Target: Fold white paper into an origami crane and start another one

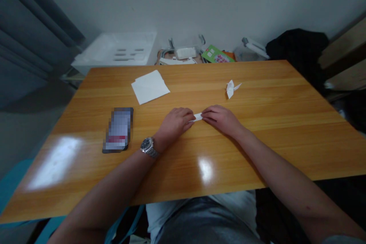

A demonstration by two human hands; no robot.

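Observation:
Between my two hands, low over the middle of the wooden table (171,175), is a small strip of folded white paper (198,117). My left hand (177,122), with a metal watch (148,146) on its wrist, pinches the left end of the paper. The right end is gripped by the closed fingers of my right hand (219,119). Both ends of the paper are partly hidden under the fingers. Beyond my right hand a white folded paper crane (231,89) rests on the tabletop.
White paper sheets (150,87) lie at the back left. A phone (118,129) with a blurred-out screen lies left of my left hand. Behind the table are a white foam box (114,51), a green packet (216,55) and a clear container (251,49).

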